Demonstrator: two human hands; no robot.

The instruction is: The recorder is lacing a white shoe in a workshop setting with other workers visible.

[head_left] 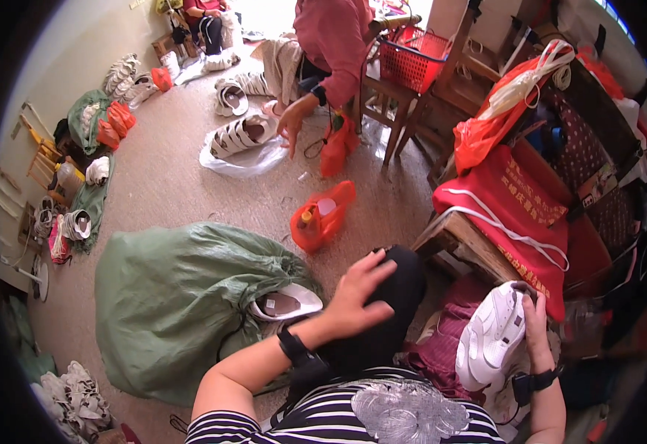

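Shoe (pixel 491 334), white, is sitting in the right hand (pixel 537 325) at lower right of the view, sole facing up and toe pointing up toward the red cloth (pixel 520 207). Right hand's fingers are curling round the shoe's far edge, gripping it; a dark strap is showing on that wrist. The shoe is hanging over the person's lap, just above a maroon fabric (pixel 442 348).

Left hand (pixel 359 294) is lying spread, fingers fanned, palm down on the black knee (pixel 394 296) near centre. It is holding nothing. It is well apart from the shoe, with the knee between them. A black strap is wrapping that wrist too.

Just left of the left hand, a green sack (pixel 168 303) is lying on the floor (pixel 183 185), mouth open toward the person, with a white sole (pixel 288 302) poking out of the opening. That sole is near the left hand but not touching it.

Orange bag (pixel 322 214) is sitting on the floor beyond the knee. Further back, another person in a pink top is reaching a hand (pixel 291 127) down beside a row of white shoes (pixel 238 135) lying on clear plastic. A red basket (pixel 411 61) is resting on a wooden stool behind that person. More white shoes (pixel 79 396) are piling up at the lower-left edge.
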